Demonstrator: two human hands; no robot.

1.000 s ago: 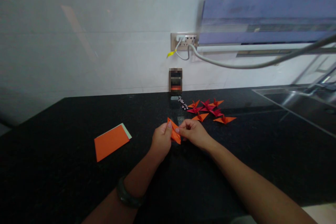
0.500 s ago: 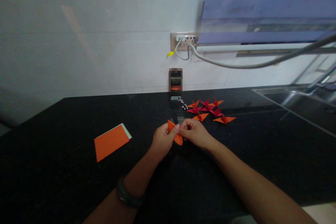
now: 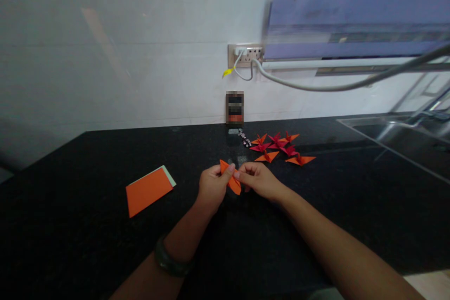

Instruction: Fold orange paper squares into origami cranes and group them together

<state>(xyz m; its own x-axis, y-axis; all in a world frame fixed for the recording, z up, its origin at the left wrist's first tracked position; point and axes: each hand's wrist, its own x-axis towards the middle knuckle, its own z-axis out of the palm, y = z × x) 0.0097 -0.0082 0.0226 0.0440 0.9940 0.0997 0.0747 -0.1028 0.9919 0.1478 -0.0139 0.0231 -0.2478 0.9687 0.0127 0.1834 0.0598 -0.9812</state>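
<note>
Between my hands is a folded piece of orange origami paper (image 3: 235,184), held above the dark countertop and slanting down to the right. My left hand (image 3: 213,187) pinches it from the left, thumb on top. From the other side my right hand (image 3: 259,178) grips its right edge between thumb and curled fingers. The fingertips underneath are partly hidden. Just beyond my right hand, several folded paper cranes (image 3: 267,156) in orange and red sit in a loose group. A stack of orange paper sheets (image 3: 149,192), with a pale sheet showing at its edge, lies to the left.
A phone-like, blurred-out object (image 3: 235,108) leans on the wall with a beaded strap (image 3: 245,139) beside it. Above are a wall socket (image 3: 246,55) and a grey cable (image 3: 316,87). A metal sink (image 3: 397,136) is set into the black countertop (image 3: 87,164) at right.
My left hand has shifted slightly left with the folded orange paper, and its thumb has slid along it. My right hand has changed its pinch a little. The cranes and sheets have stayed put.
</note>
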